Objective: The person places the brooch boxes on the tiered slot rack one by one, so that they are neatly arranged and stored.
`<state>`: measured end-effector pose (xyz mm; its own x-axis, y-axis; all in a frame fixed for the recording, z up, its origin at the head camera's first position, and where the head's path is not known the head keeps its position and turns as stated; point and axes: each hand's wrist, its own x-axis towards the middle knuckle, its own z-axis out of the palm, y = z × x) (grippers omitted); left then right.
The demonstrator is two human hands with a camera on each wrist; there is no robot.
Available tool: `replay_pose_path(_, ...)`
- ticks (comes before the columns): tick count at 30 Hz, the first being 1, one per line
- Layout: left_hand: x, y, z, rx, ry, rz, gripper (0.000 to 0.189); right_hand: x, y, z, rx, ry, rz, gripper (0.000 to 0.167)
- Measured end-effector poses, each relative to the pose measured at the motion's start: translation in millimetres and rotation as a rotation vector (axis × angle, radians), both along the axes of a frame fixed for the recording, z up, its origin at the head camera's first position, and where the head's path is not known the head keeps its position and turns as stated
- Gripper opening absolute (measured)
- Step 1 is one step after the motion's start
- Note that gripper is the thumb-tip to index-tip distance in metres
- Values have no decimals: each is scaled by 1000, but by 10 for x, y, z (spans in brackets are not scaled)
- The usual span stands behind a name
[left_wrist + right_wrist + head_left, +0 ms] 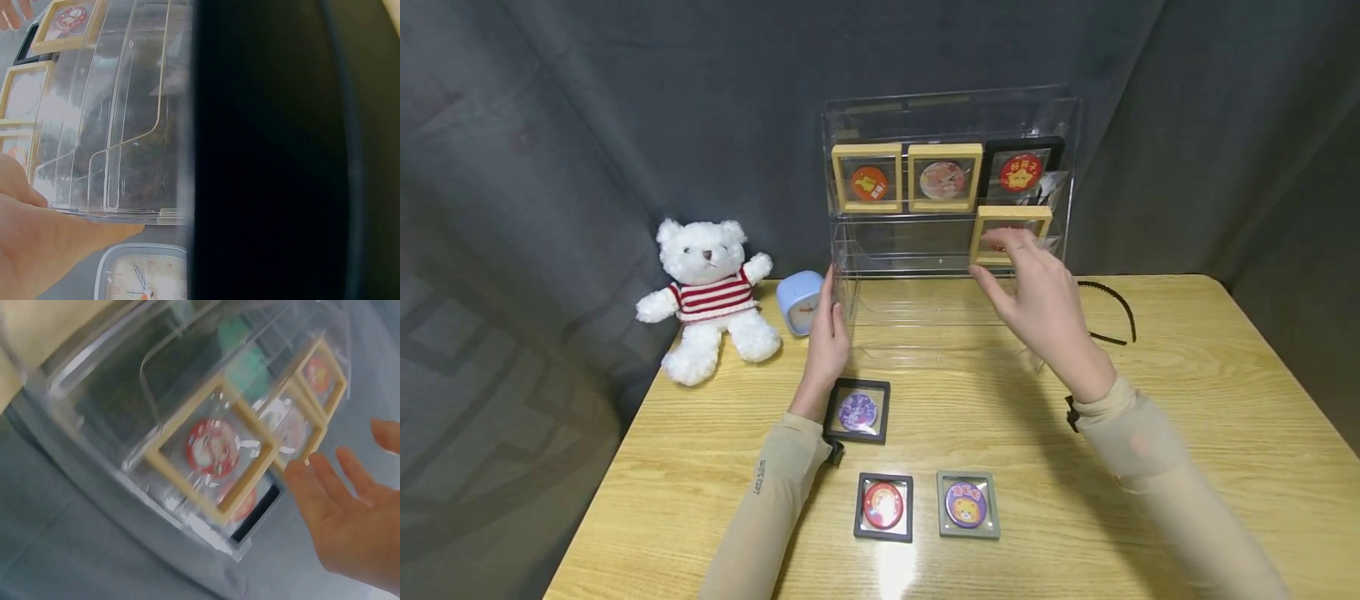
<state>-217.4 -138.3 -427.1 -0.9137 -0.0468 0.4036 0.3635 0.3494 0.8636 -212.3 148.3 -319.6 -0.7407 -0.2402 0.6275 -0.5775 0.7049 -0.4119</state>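
Note:
A clear tiered display rack (pixel 940 267) stands on the table. My left hand (pixel 829 333) grips its left side panel, thumb on one face and a finger along the other in the left wrist view. On the second tier, at the right end, leans a wood-coloured badge frame (pixel 257 487) with a round red badge. Just off that frame is my right hand (pixel 1037 292), fingers extended and apart from it in the right wrist view. The top tier holds two wood-coloured frames (pixel 867 208) (pixel 944 207) and a black frame (pixel 992 171), each with a round badge.
On the table nearer me lie two black badge frames (pixel 886 412) (pixel 857 508) and a grey one (pixel 992 533). Left of the rack are a blue clock (pixel 800 287) and a white teddy bear (pixel 711 300). A black headband (pixel 1123 304) lies behind my right hand.

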Motion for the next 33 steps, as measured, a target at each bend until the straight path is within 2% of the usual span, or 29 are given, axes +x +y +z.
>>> replay_pose_path(6, 6, 3, 11, 3, -17, 3, 59, 127, -151, -154, -7, -52, 80, 41)
replay_pose_path(15, -11, 2, -3, 8, -10, 3, 59, 315, -369, -420, 15, -234, 209, 46)
replay_pose_path(23, -2, -8, -5, 2, -12, 5, 59, 462, -545, -671, 70, -381, 320, 63)
replay_pose_path(33, 20, -7, 7, -1, -6, 4, 59, 552, -686, -851, 156, -526, 380, 75)
